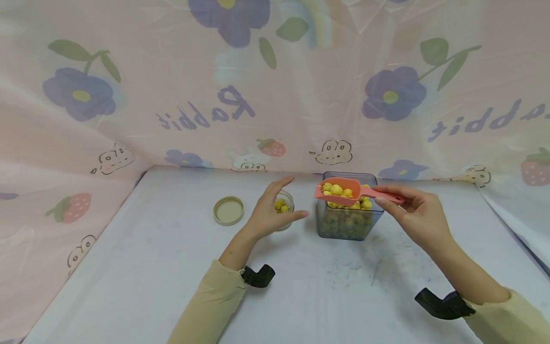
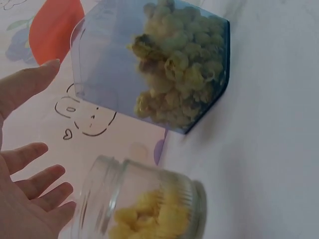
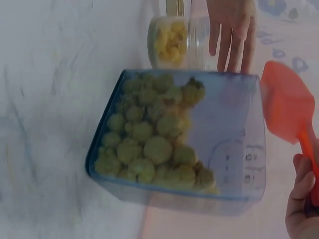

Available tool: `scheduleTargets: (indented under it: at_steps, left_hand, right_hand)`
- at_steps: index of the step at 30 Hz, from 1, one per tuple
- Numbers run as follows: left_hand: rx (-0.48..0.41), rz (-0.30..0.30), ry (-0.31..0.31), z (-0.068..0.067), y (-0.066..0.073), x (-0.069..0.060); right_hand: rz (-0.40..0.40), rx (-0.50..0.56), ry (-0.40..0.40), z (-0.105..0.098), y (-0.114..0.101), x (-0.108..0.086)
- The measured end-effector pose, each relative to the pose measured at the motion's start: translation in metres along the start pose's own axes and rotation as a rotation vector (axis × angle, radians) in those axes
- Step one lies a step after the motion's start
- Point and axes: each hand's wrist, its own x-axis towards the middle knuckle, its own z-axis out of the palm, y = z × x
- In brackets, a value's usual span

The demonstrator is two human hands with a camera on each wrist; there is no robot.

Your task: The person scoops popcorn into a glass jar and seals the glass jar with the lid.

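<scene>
My right hand (image 1: 418,215) grips the handle of a coral-pink scoop (image 1: 339,200), which holds several pieces of yellow popcorn (image 1: 336,189). The scoop is above a clear bluish plastic container (image 1: 343,231) partly filled with more popcorn (image 3: 149,139). My left hand (image 1: 268,210) has its thumb and fingers spread around the near side of a small glass jar (image 2: 149,199), with a visible gap in the left wrist view. Some popcorn (image 2: 149,216) lies in the jar's bottom. In the head view the hand covers part of the jar.
A round gold-rimmed jar lid (image 1: 228,210) lies on the white table (image 1: 172,277), left of the jar. Behind the table hangs a pink printed cloth (image 1: 296,105) with flowers and rabbits. Dark smudges mark the table in front of the container.
</scene>
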Motion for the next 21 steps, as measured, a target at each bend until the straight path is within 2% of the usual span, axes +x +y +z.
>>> scheduleTargets:
  at_steps: [9,15,21]
  left_hand:
    - [-0.015,-0.038,0.026,-0.006,-0.008,-0.005]
    - [-0.012,-0.038,0.043,-0.01,-0.011,-0.008]
    - [0.015,-0.025,0.054,-0.015,-0.016,-0.012]
  right_hand:
    - [-0.061,-0.004,0.057,0.018,-0.01,-0.007]
    - [-0.1,0.054,0.087,0.033,-0.013,-0.012]
    - [-0.107,0.063,0.098,0.048,-0.017,-0.014]
